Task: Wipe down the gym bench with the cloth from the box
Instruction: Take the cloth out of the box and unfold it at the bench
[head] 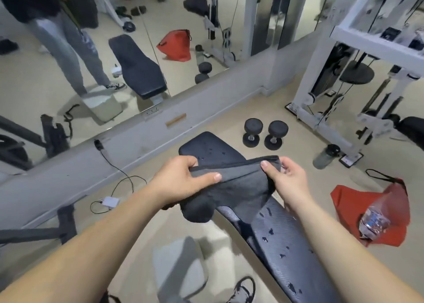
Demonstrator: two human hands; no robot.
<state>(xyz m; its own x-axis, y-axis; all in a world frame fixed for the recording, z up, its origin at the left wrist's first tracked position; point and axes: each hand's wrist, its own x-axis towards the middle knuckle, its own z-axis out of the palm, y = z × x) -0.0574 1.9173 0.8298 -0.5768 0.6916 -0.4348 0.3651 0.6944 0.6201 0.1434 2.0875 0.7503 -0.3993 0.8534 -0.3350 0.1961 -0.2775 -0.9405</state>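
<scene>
A dark grey cloth (231,185) hangs stretched between my two hands above the black gym bench (275,236). My left hand (185,178) pinches its left edge, thumb on top. My right hand (284,176) grips the right corner. The bench runs from the far seat pad (211,147) toward the lower right, and dark wet spots dot its textured surface. A blurred pale box (181,268) stands on the floor just left of the bench, below my arms.
Two black dumbbells (265,132) stand past the bench. A grey bottle (327,155) and a red bag (358,213) with a plastic packet lie right. A white cable machine (344,100) fills the far right. A mirror wall (91,61) and charger cable (110,201) lie left.
</scene>
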